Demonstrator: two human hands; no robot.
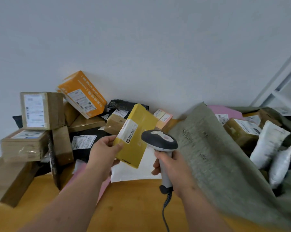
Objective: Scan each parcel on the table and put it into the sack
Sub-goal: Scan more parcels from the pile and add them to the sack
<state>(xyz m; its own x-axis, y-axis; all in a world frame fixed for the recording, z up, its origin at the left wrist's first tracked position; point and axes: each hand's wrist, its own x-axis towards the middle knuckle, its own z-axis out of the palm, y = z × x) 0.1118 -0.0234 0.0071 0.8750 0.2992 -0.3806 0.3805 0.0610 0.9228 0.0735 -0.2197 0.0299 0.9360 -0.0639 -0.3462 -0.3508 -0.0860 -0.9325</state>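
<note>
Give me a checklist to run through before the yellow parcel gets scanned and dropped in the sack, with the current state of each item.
1. Parcel held firmly: ok. The left hand pinches the yellow parcel at its lower left corner, clear of the table.
2. Scanner in hand: ok. The right hand grips the handle of the scanner.
3. Label facing up: ok. The white label is uncovered.
4. Scanner aimed at the label: cannot tell. Its head sits beside the parcel; no beam shows.
5. Sack mouth open: ok. The grey-green sack gapes at right, with parcels visible inside.
6. Scan registered: cannot tell.
</note>
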